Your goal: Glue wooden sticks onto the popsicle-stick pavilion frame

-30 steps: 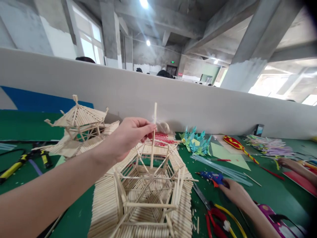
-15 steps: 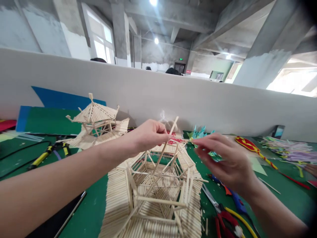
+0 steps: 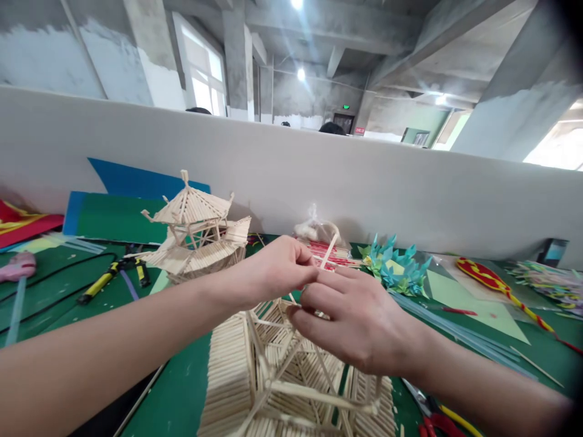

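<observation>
Above the wooden-stick pavilion model, my left hand pinches a thin wooden stick, whose upper end slants up past the fingers. My right hand is right up against the left fingertips, its fingers curled closed around the lower part of the stick; the fingers hide the exact grip. Below them the model has an open frame of beams over slatted roof panels. My right hand and forearm cover its right rear part.
A roofed wooden-stick pavilion stands behind on the left. Pliers and a pink glue gun lie left. On the right are a blue-green paper flower, translucent glue sticks and red-handled scissors. A white partition runs behind.
My right hand has moved left from beside the model to meet my left hand at the stick. The view has shifted a little to the left.
</observation>
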The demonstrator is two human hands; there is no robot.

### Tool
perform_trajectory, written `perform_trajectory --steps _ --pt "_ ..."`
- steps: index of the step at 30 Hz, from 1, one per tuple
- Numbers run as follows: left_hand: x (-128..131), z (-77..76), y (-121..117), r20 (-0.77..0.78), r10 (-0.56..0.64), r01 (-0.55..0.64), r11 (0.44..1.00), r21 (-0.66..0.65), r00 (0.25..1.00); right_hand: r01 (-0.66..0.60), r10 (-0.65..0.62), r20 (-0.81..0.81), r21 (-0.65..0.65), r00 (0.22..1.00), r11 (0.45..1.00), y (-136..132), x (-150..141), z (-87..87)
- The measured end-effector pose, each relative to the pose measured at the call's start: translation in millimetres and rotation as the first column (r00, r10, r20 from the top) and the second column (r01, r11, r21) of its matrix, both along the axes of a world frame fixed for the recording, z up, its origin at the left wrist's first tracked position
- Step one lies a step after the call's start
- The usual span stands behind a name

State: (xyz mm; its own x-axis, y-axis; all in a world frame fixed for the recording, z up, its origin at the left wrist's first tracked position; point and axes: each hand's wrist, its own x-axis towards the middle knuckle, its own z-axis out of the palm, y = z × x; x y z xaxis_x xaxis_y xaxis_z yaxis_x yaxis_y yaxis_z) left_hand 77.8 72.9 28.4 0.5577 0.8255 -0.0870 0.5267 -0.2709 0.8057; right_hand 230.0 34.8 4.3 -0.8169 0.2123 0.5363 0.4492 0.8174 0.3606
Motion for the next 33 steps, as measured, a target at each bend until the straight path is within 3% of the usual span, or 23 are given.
perform_trajectory --steps 10,24,28,33 --pt "-4.8 -1.6 -3.8 -0.090 -0.069 0.069 0.998 -0.008 0.994 -0.016 0.017 0.014 -0.097 1.000 0.995 -8.0 -7.5 -3.2" --pt "-17.5 -6.0 -13.3 -0.183 0.007 0.020 0.989 0.143 0.983 0.015 -0.001 0.082 -0.170 0.997 0.985 -9.6 -3.0 -0.1" --pt "-14.3 -5.6 -10.1 -0.222 0.013 0.019 0.990 0.141 0.975 0.006 0.002 0.048 -0.151 0.999 0.988 -9.4 -5.0 -5.3" --pt "-4.6 -2.0 -4.0 -0.258 0.014 0.017 0.993 0.117 0.966 -0.057 0.055 -0.112 -0.013 0.992 0.998 -1.5 -11.5 -15.6"
